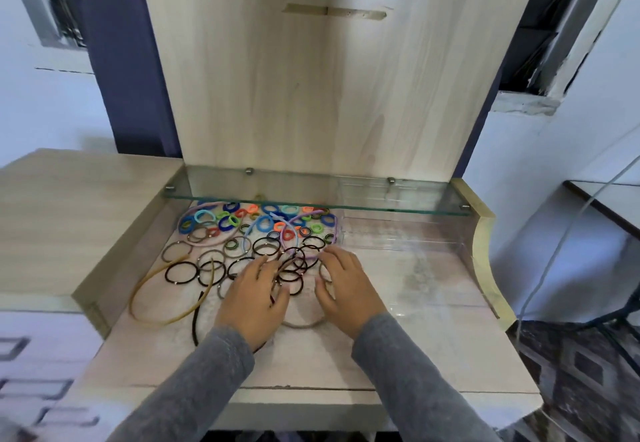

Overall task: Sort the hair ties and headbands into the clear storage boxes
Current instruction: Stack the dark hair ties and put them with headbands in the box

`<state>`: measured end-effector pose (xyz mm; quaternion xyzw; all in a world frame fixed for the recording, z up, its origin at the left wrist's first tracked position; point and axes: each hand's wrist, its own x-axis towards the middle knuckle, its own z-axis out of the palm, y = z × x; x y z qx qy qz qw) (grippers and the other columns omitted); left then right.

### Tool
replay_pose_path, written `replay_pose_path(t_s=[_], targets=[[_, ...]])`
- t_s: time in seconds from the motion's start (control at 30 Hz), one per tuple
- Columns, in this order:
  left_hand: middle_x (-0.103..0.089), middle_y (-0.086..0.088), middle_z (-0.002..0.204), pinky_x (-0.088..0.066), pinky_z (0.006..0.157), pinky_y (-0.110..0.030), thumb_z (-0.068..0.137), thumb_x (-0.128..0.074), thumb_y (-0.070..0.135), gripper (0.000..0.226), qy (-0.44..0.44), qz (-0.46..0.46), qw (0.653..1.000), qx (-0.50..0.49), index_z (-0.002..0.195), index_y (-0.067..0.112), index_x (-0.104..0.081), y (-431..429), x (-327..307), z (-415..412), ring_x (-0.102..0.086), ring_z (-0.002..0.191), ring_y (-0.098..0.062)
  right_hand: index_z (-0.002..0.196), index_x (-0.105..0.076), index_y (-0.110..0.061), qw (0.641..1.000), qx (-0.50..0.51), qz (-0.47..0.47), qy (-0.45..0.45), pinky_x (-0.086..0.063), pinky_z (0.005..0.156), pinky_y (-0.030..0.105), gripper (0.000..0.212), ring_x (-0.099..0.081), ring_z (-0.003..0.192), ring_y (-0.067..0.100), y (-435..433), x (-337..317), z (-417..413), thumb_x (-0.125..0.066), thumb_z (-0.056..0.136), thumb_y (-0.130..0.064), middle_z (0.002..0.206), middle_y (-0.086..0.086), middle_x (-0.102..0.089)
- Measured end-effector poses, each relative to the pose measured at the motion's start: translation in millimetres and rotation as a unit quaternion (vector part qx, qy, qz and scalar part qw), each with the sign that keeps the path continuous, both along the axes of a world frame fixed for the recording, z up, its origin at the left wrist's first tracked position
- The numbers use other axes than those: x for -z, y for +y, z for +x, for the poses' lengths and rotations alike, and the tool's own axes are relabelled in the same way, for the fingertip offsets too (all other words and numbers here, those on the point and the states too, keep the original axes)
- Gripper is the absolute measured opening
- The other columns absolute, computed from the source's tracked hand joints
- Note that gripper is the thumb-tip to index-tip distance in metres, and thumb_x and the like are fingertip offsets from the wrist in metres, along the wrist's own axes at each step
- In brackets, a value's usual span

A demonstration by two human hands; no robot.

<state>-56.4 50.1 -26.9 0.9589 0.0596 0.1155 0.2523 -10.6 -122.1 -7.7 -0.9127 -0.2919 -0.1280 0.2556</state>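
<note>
At the far left a tan headband (152,289) is lying on the desk (433,337). Black hair ties (181,272) are sitting just beside it, and bright hair ties (242,220) are heaping up behind, under the glass shelf (311,196). We are resting our left hand (258,298), fingers straight and spread, flat on the dark ties in the middle. Our right hand (346,286) is touching a grey tie (323,270) with bent fingers, though we cannot tell whether it is pinching it. The clear storage box (398,234) is standing to the right, touching the pile's edge.
</note>
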Motion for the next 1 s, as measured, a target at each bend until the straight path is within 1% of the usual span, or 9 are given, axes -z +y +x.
replay_pose_path(t_s=[0.13, 0.23, 0.3, 0.37, 0.47, 0.57, 0.7, 0.87, 1.0], targets=[[-0.022, -0.001, 0.157, -0.02, 0.117, -0.034, 0.096, -0.04, 0.045, 0.055, 0.027, 0.042, 0.999, -0.008, 0.147, 0.024, -0.032, 16.1, 9.3, -18.5, -0.021, 0.143, -0.019, 0.135, -0.046, -0.003, 0.997, -0.051, -0.039, 0.038, -0.023, 0.113, 0.026, 0.045, -0.037, 0.131, 0.022, 22.3, 11.1, -11.9, -0.047, 0.094, -0.021, 0.14, 0.01, -0.044], [-0.017, 0.0, 0.159, -0.011, 0.119, -0.033, 0.091, -0.029, 0.053, 0.064, 0.023, 0.061, 0.998, -0.001, 0.148, 0.024, -0.029, 20.5, 12.1, -28.8, -0.014, 0.146, -0.018, 0.131, -0.051, -0.008, 0.996, -0.067, -0.046, 0.043, -0.031, 0.109, 0.029, 0.048, -0.042, 0.124, 0.02, 27.1, 18.3, -18.5, -0.043, 0.091, -0.034, 0.133, 0.006, -0.049], [-0.022, 0.0, 0.157, -0.013, 0.117, -0.031, 0.09, -0.03, 0.052, 0.063, 0.003, 0.044, 0.999, 0.002, 0.146, 0.023, -0.034, 23.7, 12.7, -36.0, -0.017, 0.145, -0.017, 0.129, -0.052, -0.012, 0.995, -0.069, -0.053, 0.042, -0.033, 0.107, 0.03, 0.056, -0.042, 0.122, 0.016, 28.2, 22.7, -21.6, -0.039, 0.086, -0.045, 0.132, 0.002, -0.049], [-0.034, -0.001, 0.151, -0.023, 0.114, -0.031, 0.087, -0.029, 0.053, 0.063, -0.023, 0.037, 0.999, 0.004, 0.139, 0.02, -0.045, 28.5, 16.0, -41.6, -0.029, 0.14, -0.017, 0.127, -0.053, -0.015, 0.995, -0.074, -0.06, 0.039, -0.035, 0.105, 0.03, 0.056, -0.043, 0.119, 0.014, 28.2, 25.6, -23.6, -0.041, 0.084, -0.049, 0.129, -0.001, -0.05], [-0.055, 0.003, 0.126, -0.046, 0.098, -0.035, 0.086, -0.036, 0.048, 0.05, -0.069, 0.036, 0.997, 0.026, 0.12, 0.019, -0.06, 34.5, 17.1, -46.8, -0.053, 0.115, -0.016, 0.12, -0.056, -0.017, 0.993, -0.087, -0.072, 0.034, -0.039, 0.098, 0.027, 0.052, -0.044, 0.111, 0.012, 26.6, 26.6, -24.4, -0.046, 0.081, -0.05, 0.122, -0.004, -0.051], [-0.056, 0.01, 0.091, -0.046, 0.072, -0.025, 0.084, -0.051, 0.035, 0.019, -0.147, 0.052, 0.985, 0.07, 0.088, 0.02, -0.062, 37.3, 9.4, -55.7, -0.053, 0.081, -0.009, 0.112, -0.056, -0.017, 0.99, -0.105, -0.085, 0.03, -0.04, 0.092, 0.026, 0.049, -0.043, 0.104, 0.012, 26.5, 27.6, -27.9, -0.047, 0.076, -0.048, 0.115, -0.005, -0.049], [-0.048, 0.015, 0.076, -0.039, 0.063, -0.023, 0.077, -0.057, 0.045, 0.018, -0.081, 0.093, 0.983, 0.134, 0.073, 0.027, -0.053, 45.2, 5.3, -64.2, -0.046, 0.069, -0.006, 0.095, -0.054, -0.017, 0.991, -0.104, -0.084, 0.013, -0.042, 0.083, 0.027, 0.033, -0.041, 0.093, 0.012, 25.6, 31.6, -29.4, -0.049, 0.072, -0.04, 0.102, -0.006, -0.047], [-0.047, 0.015, 0.076, -0.036, 0.063, -0.021, 0.07, -0.059, 0.052, 0.024, -0.034, 0.127, 0.977, 0.169, 0.073, 0.03, -0.05, 53.5, 6.5, -73.3, -0.041, 0.068, -0.005, 0.086, -0.052, -0.02, 0.991, -0.097, -0.089, -0.002, -0.039, 0.078, 0.023, 0.018, -0.041, 0.088, 0.012, 22.0, 33.3, -27.1, -0.051, 0.077, -0.035, 0.097, -0.007, -0.046], [-0.05, 0.014, 0.077, -0.039, 0.065, -0.022, 0.077, -0.053, 0.045, 0.016, -0.017, 0.133, 0.972, 0.193, 0.076, 0.029, -0.051, 58.0, 5.7, -74.0, -0.044, 0.069, -0.005, 0.084, -0.055, -0.019, 0.991, -0.108, -0.085, -0.004, -0.034, 0.077, 0.02, 0.012, -0.041, 0.084, 0.01, 20.7, 29.3, -26.5, -0.054, 0.081, -0.03, 0.091, -0.008, -0.049]])
